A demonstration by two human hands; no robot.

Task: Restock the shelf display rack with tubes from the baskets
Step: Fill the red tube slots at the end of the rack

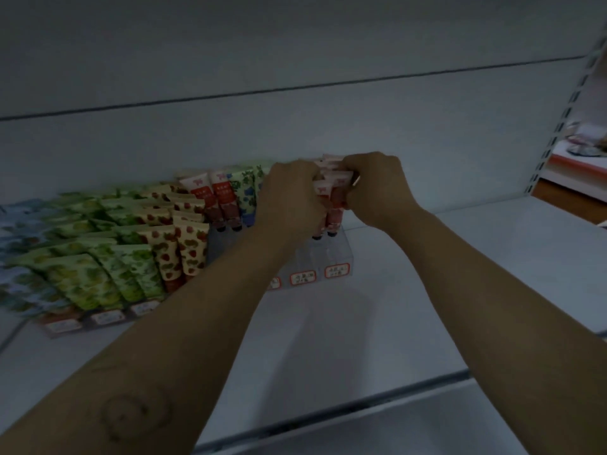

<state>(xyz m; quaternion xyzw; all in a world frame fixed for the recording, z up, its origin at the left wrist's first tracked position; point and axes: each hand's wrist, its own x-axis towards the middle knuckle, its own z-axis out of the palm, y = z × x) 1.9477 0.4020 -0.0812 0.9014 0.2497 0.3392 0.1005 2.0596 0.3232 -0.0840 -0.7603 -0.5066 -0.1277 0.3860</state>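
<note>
A clear acrylic display rack point(331, 257) with red-framed price labels stands on the white shelf point(492, 257). Both hands reach to its back right lanes. My left hand point(290, 195) and my right hand point(377, 188) grip a bunch of pink and red tubes point(333, 192) from either side, caps down, over the rack's rightmost lanes. Further left the rack holds rows of strawberry-print tubes point(184, 244), green-print tubes point(98, 267) and blue-print tubes point(246, 192). No basket is in view.
The shelf's back panel point(295, 119) rises right behind the rack. A slotted upright point(565, 116) marks the shelf's right end. The shelf's front edge point(361, 405) runs below my forearms. Bare shelf surface lies right of the rack.
</note>
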